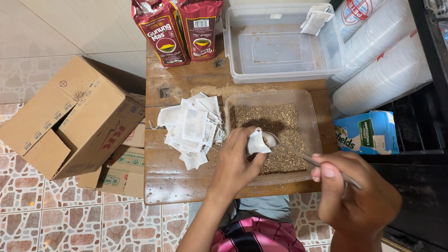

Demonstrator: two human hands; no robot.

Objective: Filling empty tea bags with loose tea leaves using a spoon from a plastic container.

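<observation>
Table top crowded. Tub of loose tea (298, 122) fills the front right; left hand (238, 163) and right hand (357, 198) with spoon (298, 151) sit over its near rim. Heap of empty paper bags (189, 128) lies just left of the tub, touching it. Bare wood (163, 177) open along the front left edge. Behind: clear container (280, 70) and two red packets (184, 30) block the back. Narrow bare strip (186, 81) between packets and heap. Cup stacks (382, 70) and blue carton (368, 133) close off the right; cardboard boxes (70, 116) the left.
</observation>
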